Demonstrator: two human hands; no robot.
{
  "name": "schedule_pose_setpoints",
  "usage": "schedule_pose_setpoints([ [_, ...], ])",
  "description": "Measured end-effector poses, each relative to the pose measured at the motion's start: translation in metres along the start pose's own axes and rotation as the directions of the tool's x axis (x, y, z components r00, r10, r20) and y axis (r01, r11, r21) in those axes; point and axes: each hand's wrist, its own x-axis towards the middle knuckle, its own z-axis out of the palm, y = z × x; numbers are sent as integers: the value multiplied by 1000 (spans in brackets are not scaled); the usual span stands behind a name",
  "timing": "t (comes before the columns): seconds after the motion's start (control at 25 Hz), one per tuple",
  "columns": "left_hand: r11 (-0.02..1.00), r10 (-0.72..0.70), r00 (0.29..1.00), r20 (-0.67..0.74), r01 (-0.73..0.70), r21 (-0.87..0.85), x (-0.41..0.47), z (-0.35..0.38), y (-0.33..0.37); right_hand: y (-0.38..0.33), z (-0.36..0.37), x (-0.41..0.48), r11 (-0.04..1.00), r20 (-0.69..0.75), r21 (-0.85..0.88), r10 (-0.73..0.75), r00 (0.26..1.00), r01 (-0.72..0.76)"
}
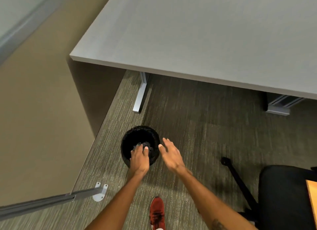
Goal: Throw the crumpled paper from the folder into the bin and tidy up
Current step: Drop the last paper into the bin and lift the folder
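A round black mesh bin (135, 137) stands on the carpet in front of the grey desk. My left hand (139, 158) hovers over the bin's near rim, palm down, fingers spread, holding nothing. My right hand (169, 154) is just right of the bin, open with fingers apart and empty. The bin's inside is dark; I cannot make out any crumpled paper in it. No folder is in view.
A large grey desk (197, 34) fills the upper half, with metal legs (140, 94) beneath. A tan partition wall (37, 120) runs along the left. A black office chair (284, 195) sits at the lower right. My red shoe (157, 212) is on the carpet.
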Motion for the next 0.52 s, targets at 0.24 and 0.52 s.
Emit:
schedule_pose_setpoints([
  [0.24, 905, 239, 969, -57, -201, 376, -55, 32, 49, 33, -63, -44, 938, -142, -313, -203, 969, 150],
  [0.52, 799, 421, 907, -33, -353, 487, -120, 104, 99, 109, -146, -97, 866, -280, -491, -256, 925, 91],
])
